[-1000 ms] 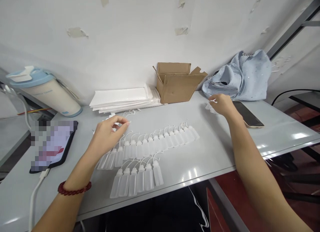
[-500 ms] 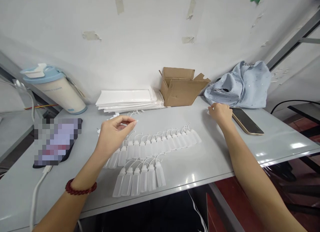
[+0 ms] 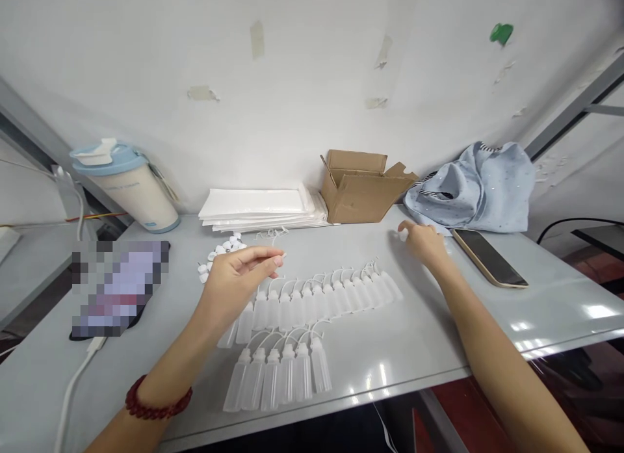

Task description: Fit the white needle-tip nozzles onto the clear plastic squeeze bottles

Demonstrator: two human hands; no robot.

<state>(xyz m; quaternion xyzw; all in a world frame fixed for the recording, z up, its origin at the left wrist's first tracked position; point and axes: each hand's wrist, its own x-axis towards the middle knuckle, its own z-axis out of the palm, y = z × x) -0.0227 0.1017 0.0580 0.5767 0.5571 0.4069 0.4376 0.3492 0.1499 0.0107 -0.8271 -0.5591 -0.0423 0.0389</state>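
Head view: left hand (image 3: 236, 287) pinches a small white piece (image 3: 284, 255) by the fingertips; so slight a hold could let it slip. Right hand (image 3: 426, 244) curls at a pale item (image 3: 402, 234); whether gripped, cannot tell. Small bottles (image 3: 287, 375) lie in two rows on the table (image 3: 390, 342); the left hand, if lowered, could knock the back row askew

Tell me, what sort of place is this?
Likely a small workshop or packing station, though I can't be sure: small bottles lie in rows on a table, with an open carton by a tape-marked wall.
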